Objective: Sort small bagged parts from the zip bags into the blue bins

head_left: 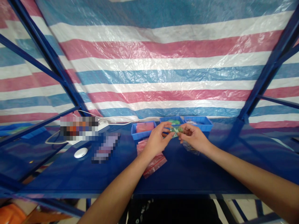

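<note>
My left hand (pixel 159 139) and my right hand (pixel 195 136) meet above the blue table, fingertips closed on a small green-and-clear plastic packet (pixel 175 130). The packet's contents are too small to make out. Pink zip bags (pixel 155 165) lie flat on the table beneath and beside my left hand. Under my right hand is a clear plastic bag (pixel 191 148), partly hidden, with something thin and brownish in it. Just behind my hands stand three blue bins: the left bin (pixel 143 135) holds pink bags, the middle bin (pixel 163 119) green pieces, and the right bin (pixel 206 127) pale items.
On the left of the blue table (pixel 112 177) are a white oval object (pixel 80 152), a blurred-out flat object (pixel 106 147) and white cables (pixel 119 123). Blue metal posts (pixel 259 81) frame the table, with a striped plastic sheet (pixel 163 49) behind it.
</note>
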